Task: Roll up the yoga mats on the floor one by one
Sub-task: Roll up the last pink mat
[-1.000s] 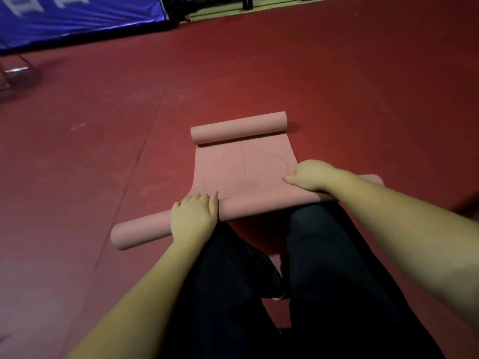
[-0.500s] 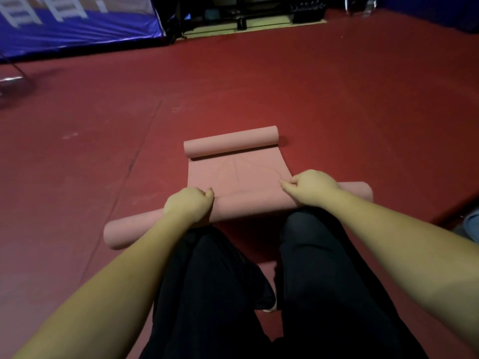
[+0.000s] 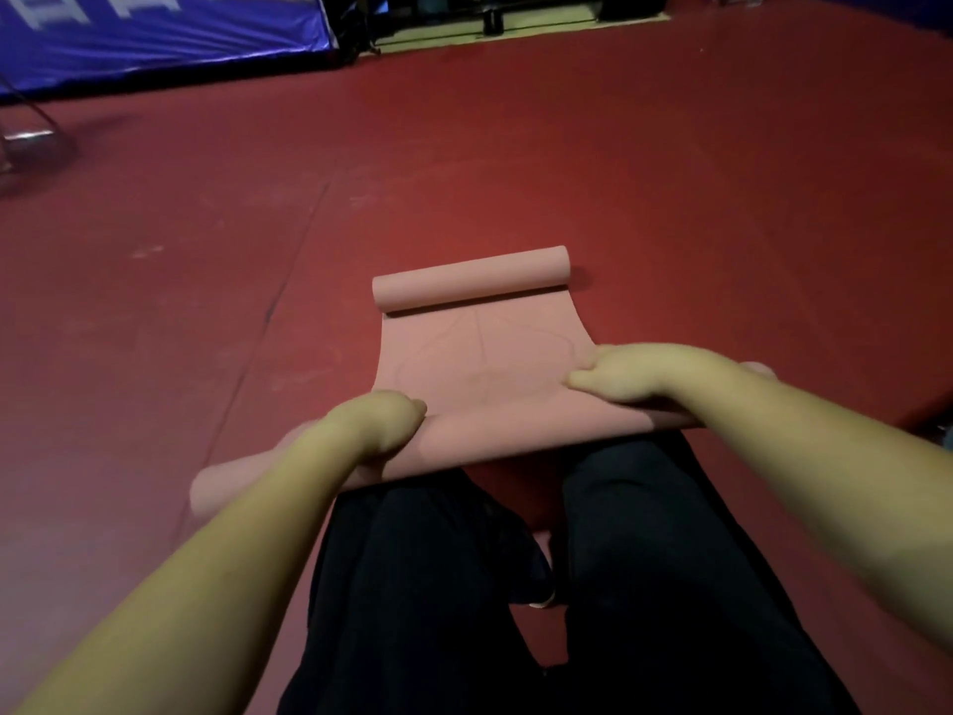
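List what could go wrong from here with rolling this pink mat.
1. The near roll lies skewed, its left end nearer the person, so it may wind into a cone.
2. The far end is already curled; the two rolls may meet and leave a loose double scroll.
3. The left hand and right hand grip inboard, so the free ends could slacken.

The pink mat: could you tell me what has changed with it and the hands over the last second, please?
The left hand, which lay with fingers flat over the near roll a second ago, has curled round it. The right hand keeps its curled grip on the roll. The flat stretch of the pink mat looks a little shorter. The small curl at the far end is unchanged.
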### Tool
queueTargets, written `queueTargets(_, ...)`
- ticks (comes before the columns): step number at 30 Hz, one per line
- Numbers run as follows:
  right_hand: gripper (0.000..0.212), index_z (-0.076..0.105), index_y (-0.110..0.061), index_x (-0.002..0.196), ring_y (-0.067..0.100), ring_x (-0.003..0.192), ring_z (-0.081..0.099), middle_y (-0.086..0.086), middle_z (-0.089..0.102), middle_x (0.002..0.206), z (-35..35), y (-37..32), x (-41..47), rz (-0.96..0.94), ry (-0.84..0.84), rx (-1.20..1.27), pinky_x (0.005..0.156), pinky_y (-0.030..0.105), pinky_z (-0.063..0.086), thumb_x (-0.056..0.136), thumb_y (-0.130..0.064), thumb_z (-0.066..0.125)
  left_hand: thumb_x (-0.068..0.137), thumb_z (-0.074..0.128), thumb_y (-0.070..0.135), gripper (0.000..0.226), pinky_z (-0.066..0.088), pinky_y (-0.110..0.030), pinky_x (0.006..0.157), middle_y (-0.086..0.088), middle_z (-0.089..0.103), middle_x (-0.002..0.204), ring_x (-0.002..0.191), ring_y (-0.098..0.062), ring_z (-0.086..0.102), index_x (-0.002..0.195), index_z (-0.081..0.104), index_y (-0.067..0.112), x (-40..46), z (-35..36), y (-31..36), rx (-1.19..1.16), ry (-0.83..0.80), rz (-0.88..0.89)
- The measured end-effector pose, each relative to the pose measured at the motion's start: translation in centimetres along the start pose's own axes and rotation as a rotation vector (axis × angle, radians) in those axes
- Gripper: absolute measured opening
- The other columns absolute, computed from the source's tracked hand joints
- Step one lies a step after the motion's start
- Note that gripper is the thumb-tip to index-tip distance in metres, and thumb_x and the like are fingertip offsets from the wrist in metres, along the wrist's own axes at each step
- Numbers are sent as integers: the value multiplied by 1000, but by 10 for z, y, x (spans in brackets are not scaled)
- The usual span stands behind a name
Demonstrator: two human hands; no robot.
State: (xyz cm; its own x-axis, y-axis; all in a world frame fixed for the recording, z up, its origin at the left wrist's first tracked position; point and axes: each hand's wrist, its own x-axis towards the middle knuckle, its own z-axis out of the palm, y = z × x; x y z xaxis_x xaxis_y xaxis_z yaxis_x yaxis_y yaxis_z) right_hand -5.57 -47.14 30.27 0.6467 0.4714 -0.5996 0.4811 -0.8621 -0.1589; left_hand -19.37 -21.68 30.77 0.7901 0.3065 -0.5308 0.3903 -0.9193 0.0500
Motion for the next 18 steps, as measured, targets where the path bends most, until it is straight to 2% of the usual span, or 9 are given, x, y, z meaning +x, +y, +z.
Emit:
queueTargets(2,62,46,-19,144,29,137,39,10,40,152,3,1,0,-31,58,16,112,39,31,100,-59,28,106,26,20,41,37,-37,105,-23,46,145,127,-36,48,134,50,1,2,4,-3,-5,10,5)
queueTargets(4,58,56,-22,133,29,126,49,9,54,140,5,1,-1,-30,130,11,101,37,39,98,-61,31,106,28,18,39,37,-37,104,-22,48,143,126,-35,49,133,50,2,2,6,-5,25,7,10)
queueTargets(6,55,63,-23,125,30,117,54,9,61,130,7,0,1,-20,186,-19,92,35,42,97,-60,33,103,40,15,35,39,-38,103,-21,49,141,125,-35,51,134,47,3,2,6,-6,112,12,40)
queueTargets(8,57,65,-19,124,30,115,55,10,62,129,4,-4,2,-10,191,-56,93,35,44,96,-58,33,94,52,10,39,42,-41,100,-19,52,136,121,-35,52,132,44,4,4,11,-9,199,44,91)
queueTargets(11,61,63,-12,127,32,117,54,13,59,132,-2,-9,5,20,138,-55,94,35,44,97,-56,34,91,44,5,35,43,-43,87,-17,59,119,110,-37,50,125,49,1,6,22,-16,255,235,109)
queueTargets(13,62,59,-8,131,32,120,52,16,56,137,-5,-12,6,43,89,-33,94,35,40,97,-55,35,96,28,16,38,44,-45,71,-19,60,98,91,-40,54,110,59,-2,2,28,-19,104,433,112)
queueTargets(15,64,54,-7,137,33,126,49,16,50,144,-8,-13,9,65,28,-15,99,36,38,98,-54,35,101,16,35,58,40,-46,62,-19,59,82,77,-40,55,89,62,1,-1,42,-18,34,634,154)
queueTargets(16,64,52,-7,139,33,129,47,16,47,147,-9,-14,11,72,-3,-8,102,36,36,98,-54,35,102,17,42,62,40,-45,61,-18,58,78,73,-39,54,83,62,3,-4,53,-17,48,701,171)
queueTargets(18,65,48,-7,143,32,135,43,15,41,152,-11,-15,14,90,-52,8,106,36,33,99,-53,35,97,32,47,52,40,-41,60,-14,57,73,69,-36,54,74,58,9,-17,65,-10,70,761,159)
